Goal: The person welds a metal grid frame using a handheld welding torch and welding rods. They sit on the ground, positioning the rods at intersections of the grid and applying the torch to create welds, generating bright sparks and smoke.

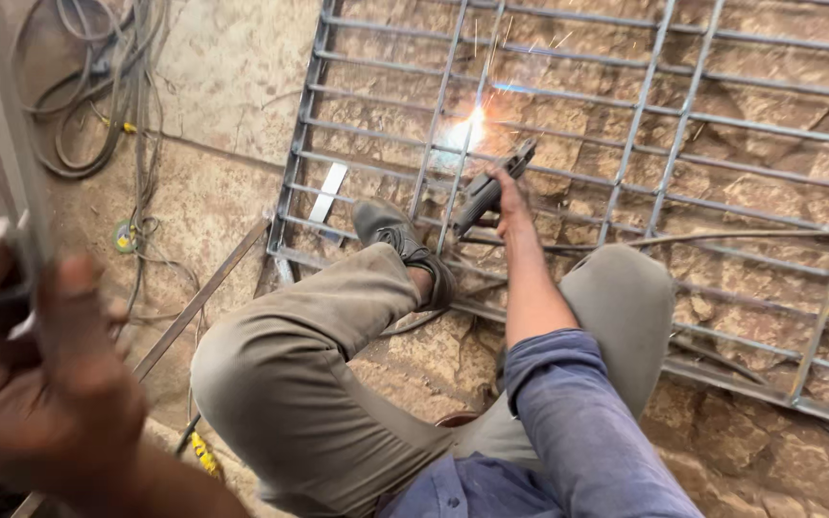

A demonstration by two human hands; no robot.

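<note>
Blurred close to the lens, the left hand (pixel 26 369) is clenched around a thin metal bar (pixel 11 144). Beyond, right hand (pixel 509 192) fingers grasp the electrode holder (pixel 484 192), arcing on the steel grille (pixel 568 153) on the floor. Sparks may well burn the bare hand or nearby shoe (pixel 400 240).

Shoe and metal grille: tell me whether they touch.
Touching. The head view shows the grey shoe planted on the metal grille, its sole across the lower bars, no gap visible.

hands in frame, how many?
2. The left hand is at the near left edge, blurred, gripping a flat metal piece. The right hand is stretched out over the metal grille, holding the welding electrode holder.
</note>
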